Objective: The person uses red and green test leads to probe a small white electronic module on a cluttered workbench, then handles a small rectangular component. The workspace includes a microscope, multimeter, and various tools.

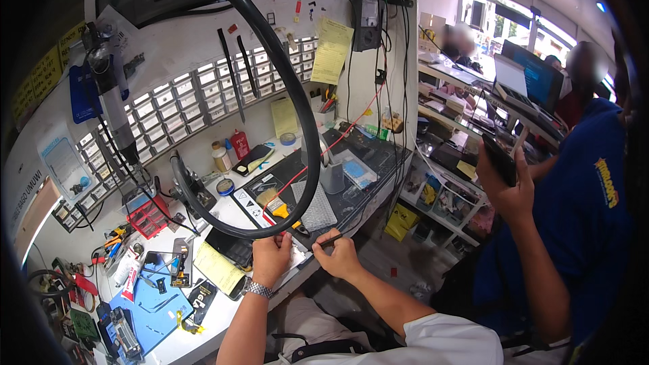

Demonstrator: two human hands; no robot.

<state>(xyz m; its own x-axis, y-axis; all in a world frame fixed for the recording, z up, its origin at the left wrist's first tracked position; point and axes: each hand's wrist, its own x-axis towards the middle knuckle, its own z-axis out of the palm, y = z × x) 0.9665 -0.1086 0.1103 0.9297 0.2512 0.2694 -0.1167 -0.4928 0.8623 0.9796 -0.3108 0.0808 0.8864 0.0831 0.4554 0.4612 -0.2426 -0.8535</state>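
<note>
My left hand [272,258], with a metal watch [257,288] on its wrist, rests over the front edge of the workbench. Its fingertips are pinched together, and whatever they hold is too small to name. A small white piece [298,255] lies beside these fingers. Just to the right, my right hand [340,257] is closed around a thin dark stick-like tool [332,239], which points up and right. Beyond both hands lie a yellow-handled brush [276,205] and a sheet of bubble wrap [314,207]. A dark phone-like slab [230,246] sits left of my left hand.
A thick black hose [312,142] loops over the bench just beyond my hands. Phone parts and tools crowd a blue mat [157,304] at left. A red basket [147,217] and small drawers [177,109] stand behind. At right, a person in blue [554,230] holds a phone [499,161].
</note>
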